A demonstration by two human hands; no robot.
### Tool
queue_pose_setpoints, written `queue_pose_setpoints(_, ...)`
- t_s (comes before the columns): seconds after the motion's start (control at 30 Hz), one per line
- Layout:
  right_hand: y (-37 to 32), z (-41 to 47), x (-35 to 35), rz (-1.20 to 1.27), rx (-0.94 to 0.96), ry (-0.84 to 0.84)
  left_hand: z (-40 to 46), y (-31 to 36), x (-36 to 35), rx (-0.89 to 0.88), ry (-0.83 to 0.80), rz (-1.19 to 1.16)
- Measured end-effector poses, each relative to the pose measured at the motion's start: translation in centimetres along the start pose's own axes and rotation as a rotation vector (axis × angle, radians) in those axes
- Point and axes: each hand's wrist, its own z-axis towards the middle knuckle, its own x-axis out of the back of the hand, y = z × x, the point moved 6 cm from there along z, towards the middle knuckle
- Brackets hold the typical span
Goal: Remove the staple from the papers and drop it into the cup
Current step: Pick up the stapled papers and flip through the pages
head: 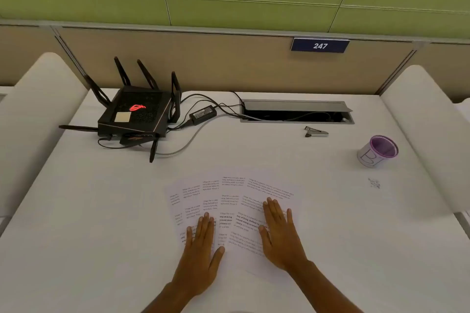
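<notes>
Head view, hands (201,259) flat on papers (231,201)

Both hands flat, palms down, on fanned-out printed papers (230,201) near the front edge of the white tabletop (101,211). Left hand (201,249) on the left sheets, right hand (279,234) on the right sheets, fingers spread, nothing gripped. Staple remover (316,132) lies toward the back edge, just in front of the open cable tray (296,111). Purple-rimmed cup (378,151) upright near the right edge. Small dark specks (373,182) in front of the cup. Black router (134,114) at back left, power brick (202,114) beside it.
</notes>
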Motion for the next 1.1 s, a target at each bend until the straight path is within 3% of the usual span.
queue_pose_setpoints(0.1,0.5,0.1,1.8,0.174,0.057,0.242,0.4,-0.9,1.1,-0.032,0.082,-0.117)
queue_pose_setpoints(0.17,1.2,-0.5,2.7,0.224,0.015,0.382,0.3,-1.7,2.4,-0.069,0.222,-0.16)
queue_pose_setpoints(0.27,2.0,-1.4,3.2,0.198,-0.121,0.405,0.0,-2.7,5.5,0.028,0.474,-0.219)
queue_pose_setpoints(0.33,2.9,-1.9,2.7,0.111,-0.209,0.339,0.2,-3.9,6.6,0.113,0.526,-0.206)
queue_pose_setpoints(0.5,4.6,-2.2,0.4,-0.015,-0.362,0.116,2.0,-7.8,5.3,0.358,0.287,-0.073)
queue_pose_setpoints(0.67,4.6,-1.5,-1.1,-0.036,-0.37,-0.057,3.2,-7.8,4.1,0.346,0.085,0.025)
queue_pose_setpoints(1.1,1.4,1.3,-1.8,-0.072,-0.216,-0.151,5.1,-4.3,3.4,0.238,0.039,0.045)
